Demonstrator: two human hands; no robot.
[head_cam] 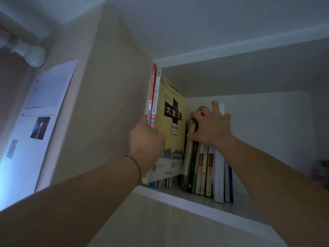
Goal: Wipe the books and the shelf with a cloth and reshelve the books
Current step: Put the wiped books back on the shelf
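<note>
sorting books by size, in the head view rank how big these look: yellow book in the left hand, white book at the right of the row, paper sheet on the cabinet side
1. paper sheet, though it lies nearer the camera
2. yellow book
3. white book, only its spine shows, so its true size is unsure

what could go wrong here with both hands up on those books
1. The left hand grips a bundle of tall books that sticks out past the shelf edge; one could slide out of the grip and fall.
2. The right hand grips the tops of the upright row of books. Nothing props the row on its right, so it may topple sideways.
3. The shelf sits high and both arms reach up, so control is probably weaker.
</note>
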